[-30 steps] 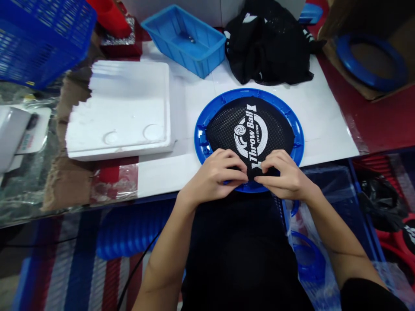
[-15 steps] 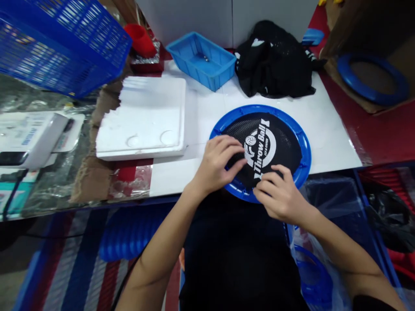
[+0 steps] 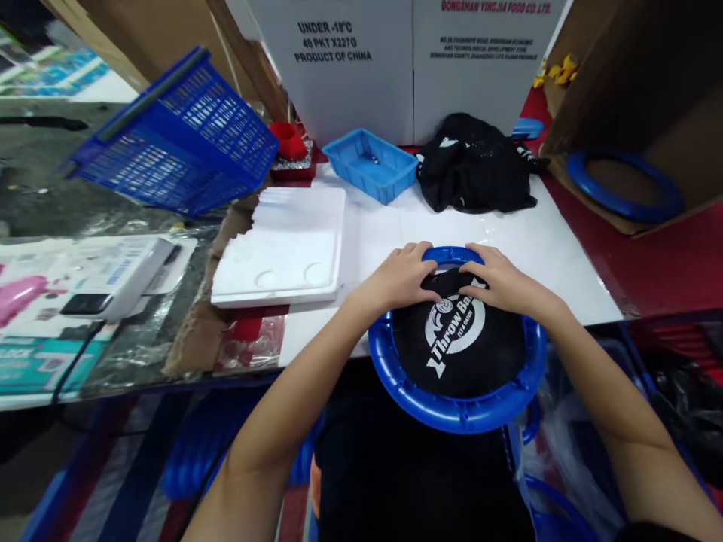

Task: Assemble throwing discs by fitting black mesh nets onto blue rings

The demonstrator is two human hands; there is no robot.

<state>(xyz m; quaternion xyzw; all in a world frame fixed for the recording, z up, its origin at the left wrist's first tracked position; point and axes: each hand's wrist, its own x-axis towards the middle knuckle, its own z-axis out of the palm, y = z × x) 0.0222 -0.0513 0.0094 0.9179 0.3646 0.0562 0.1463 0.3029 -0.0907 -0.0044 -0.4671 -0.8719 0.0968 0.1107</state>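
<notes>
A round blue plastic ring (image 3: 460,418) lies at the table's front edge, its near side jutting over my lap. Black mesh fabric (image 3: 497,346) with white "Throw Ball" print spans its inside. At the far side, a narrow light gap shows between fabric and ring. My left hand (image 3: 404,277) is closed over the far left part of the fabric's edge, thumb on the fabric and fingers by the rim. Opposite it, my right hand (image 3: 502,280) grips the far right part in the same way. My fingertips partly hide the fabric's far edge.
Behind the ring stand a light blue tray (image 3: 370,177) and a heap of black fabric (image 3: 474,169). To the left are a white foam slab (image 3: 294,241) and a tilted blue basket (image 3: 186,135). Another blue ring (image 3: 624,203) sits in a cardboard box (image 3: 626,98) at right.
Both hands have moved from the fabric's middle and near edge to its far edge. A gap now shows there between fabric and ring. The view has tilted up.
</notes>
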